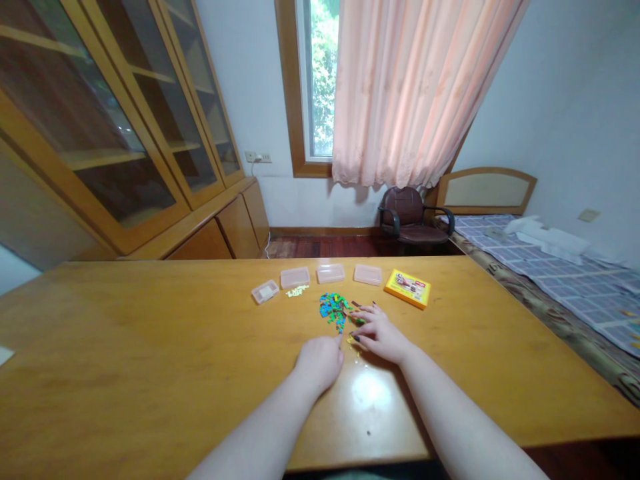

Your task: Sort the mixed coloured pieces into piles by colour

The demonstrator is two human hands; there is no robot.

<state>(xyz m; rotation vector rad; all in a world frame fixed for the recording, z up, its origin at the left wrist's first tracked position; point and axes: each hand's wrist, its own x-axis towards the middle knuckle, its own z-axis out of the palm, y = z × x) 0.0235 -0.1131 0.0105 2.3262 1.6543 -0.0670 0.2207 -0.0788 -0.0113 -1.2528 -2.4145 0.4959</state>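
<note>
A loose heap of small blue and green plastic pieces (332, 305) lies on the wooden table (150, 347), with a few brown ones at its right side. My left hand (321, 360) is closed just in front of the heap, its index fingertip pointing at the nearest blue pieces; its palm side is hidden. To the right, my right hand (380, 333) lies palm down with fingers spread among green and brown pieces, partly covering them. Small yellow pieces (351, 340) are scattered between both hands. A separate group of pale cream pieces (297, 291) sits farther back on the left.
Behind the pieces stand several clear plastic boxes, among them a small one (265, 292) with something white inside and a wider one (331, 273). A yellow box (407, 288) with a printed picture lies at the right. Beyond the table are a chair (407, 217) and a bed (545, 267).
</note>
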